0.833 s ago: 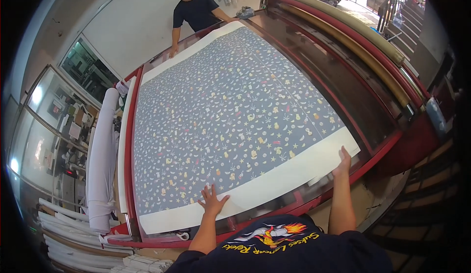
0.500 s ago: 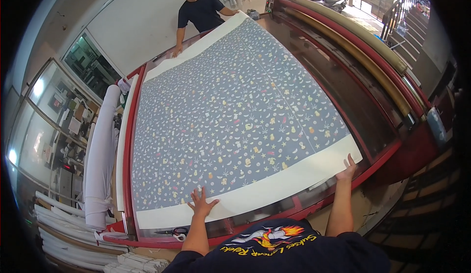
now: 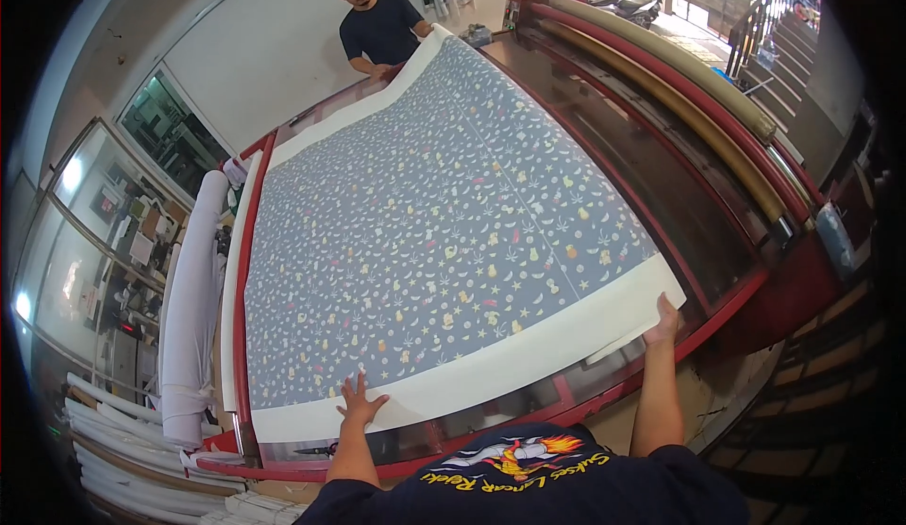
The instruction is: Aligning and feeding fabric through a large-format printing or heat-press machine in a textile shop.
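Note:
A large sheet (image 3: 444, 233), grey-blue with small coloured figures and white borders, lies across a red-framed table (image 3: 585, 410). My left hand (image 3: 360, 402) rests on its near white border with the fingers spread. My right hand (image 3: 666, 321) grips the border close to the near right corner. Beyond the far edge stands a person (image 3: 382, 30) in a dark shirt, one hand lifting the sheet's far right corner and the other lower by the far border. Partly hidden behind my left forearm, scissors (image 3: 313, 450) lie under the near edge.
Coloured rollers (image 3: 679, 110) run along the table's right side. A thick white fabric roll (image 3: 193, 308) stands at the left, above stacked white rolls (image 3: 132, 450). Glass-paned doors (image 3: 94, 214) are further left; stairs (image 3: 779, 53) rise at the far right.
The sheet has shifted slightly left and nearer me, both my hands moving with it. My right fingers have closed on the edge. The other person's lower hand has moved right, and the far border bends more.

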Demonstrator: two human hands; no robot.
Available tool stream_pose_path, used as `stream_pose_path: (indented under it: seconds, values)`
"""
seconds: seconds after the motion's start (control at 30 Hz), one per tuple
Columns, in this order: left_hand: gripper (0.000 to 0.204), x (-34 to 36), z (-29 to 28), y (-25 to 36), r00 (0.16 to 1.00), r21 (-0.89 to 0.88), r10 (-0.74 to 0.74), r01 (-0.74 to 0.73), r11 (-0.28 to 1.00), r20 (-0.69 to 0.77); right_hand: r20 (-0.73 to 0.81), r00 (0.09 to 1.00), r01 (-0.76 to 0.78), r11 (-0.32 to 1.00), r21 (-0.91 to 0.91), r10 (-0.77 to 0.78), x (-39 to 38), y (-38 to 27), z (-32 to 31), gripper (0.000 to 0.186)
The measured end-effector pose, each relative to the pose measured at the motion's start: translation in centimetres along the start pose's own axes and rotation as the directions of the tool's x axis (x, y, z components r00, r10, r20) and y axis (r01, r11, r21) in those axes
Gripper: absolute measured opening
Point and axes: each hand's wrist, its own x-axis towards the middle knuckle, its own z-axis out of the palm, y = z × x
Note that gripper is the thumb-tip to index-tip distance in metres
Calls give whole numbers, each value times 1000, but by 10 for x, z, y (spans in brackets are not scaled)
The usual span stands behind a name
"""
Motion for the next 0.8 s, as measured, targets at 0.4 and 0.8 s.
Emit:
stream_pose_path:
  seconds: [0.4,0.8]
  values:
    - [68,-12,41,362,542,-22,766,-821,571,-345,-28,995,90,983,-162,-95,-61,-2,71,40]
    - [67,-4,102,294,457,203,873,-883,423,171,741,656,754,150,-639,-142,-186,167,105,33]
